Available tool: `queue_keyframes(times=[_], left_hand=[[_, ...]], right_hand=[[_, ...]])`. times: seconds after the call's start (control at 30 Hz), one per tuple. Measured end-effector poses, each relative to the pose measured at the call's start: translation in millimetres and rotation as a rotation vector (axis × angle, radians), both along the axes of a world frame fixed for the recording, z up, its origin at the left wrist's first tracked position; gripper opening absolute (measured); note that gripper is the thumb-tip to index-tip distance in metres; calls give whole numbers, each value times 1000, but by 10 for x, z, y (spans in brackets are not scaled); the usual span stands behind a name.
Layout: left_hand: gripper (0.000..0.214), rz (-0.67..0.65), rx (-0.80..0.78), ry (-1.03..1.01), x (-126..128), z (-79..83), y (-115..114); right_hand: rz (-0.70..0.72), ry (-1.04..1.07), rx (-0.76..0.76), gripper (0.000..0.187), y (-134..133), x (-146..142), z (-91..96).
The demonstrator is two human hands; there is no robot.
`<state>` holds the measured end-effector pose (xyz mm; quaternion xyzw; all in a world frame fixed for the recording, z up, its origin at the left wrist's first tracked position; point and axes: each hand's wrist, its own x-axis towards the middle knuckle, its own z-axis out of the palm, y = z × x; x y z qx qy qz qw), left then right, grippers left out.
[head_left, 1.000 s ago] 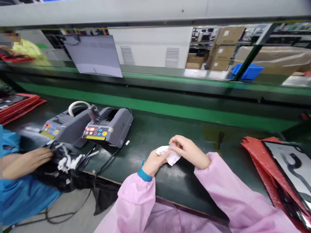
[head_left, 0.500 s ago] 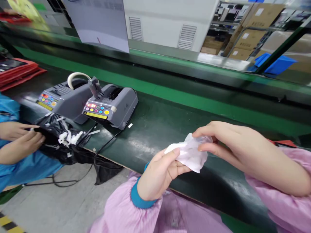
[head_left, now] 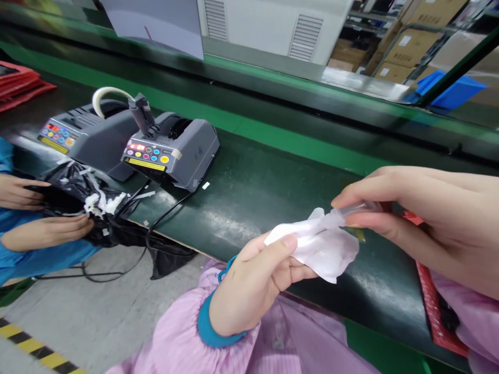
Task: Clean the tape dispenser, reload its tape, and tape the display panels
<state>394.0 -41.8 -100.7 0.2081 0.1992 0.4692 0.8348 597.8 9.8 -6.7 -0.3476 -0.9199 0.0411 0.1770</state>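
Both my hands hold a small crumpled white cloth (head_left: 320, 245) above the front edge of the dark green bench (head_left: 249, 202). My left hand (head_left: 255, 283), in a pink sleeve with a blue cuff, pinches the cloth's left end between thumb and fingers. My right hand (head_left: 424, 218) pinches the cloth's upper right corner, where a clear film-like bit shows between thumb and forefinger.
Two grey tape dispensers (head_left: 171, 150) (head_left: 83, 137) with coloured buttons stand on the bench at left. A person in blue (head_left: 42, 231) handles a black bag (head_left: 78, 200) with white scraps. Red flat packs (head_left: 432, 306) lie at my right. A green conveyor (head_left: 273, 137) runs behind.
The view dropped and moved closer. My hands rose toward the camera and drew apart, stretching the white cloth between them. The person in blue shifted their hands on the black bag.
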Motion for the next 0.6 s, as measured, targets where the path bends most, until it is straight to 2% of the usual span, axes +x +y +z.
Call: queue_keyframes(times=[0.23,0.4,0.47,0.5,0.6], left_hand=[[33,-13,-32,32,-17,39,-24],[34,-24,7,49,6,46,-13],[34,-4,102,151,-8,12,27],[33,11,193,264,-26,-14,59],[29,96,597,776,-109,-124,189]], right_hand=[[-34,-9,8,24,-54,-67,36],[-48,-1,31,21,-46,-116,49],[-91,-27,63,25,-38,-138,61],[-120,-41,83,28,-31,-149,70],[-149,-20,121,30,3,-176,113]])
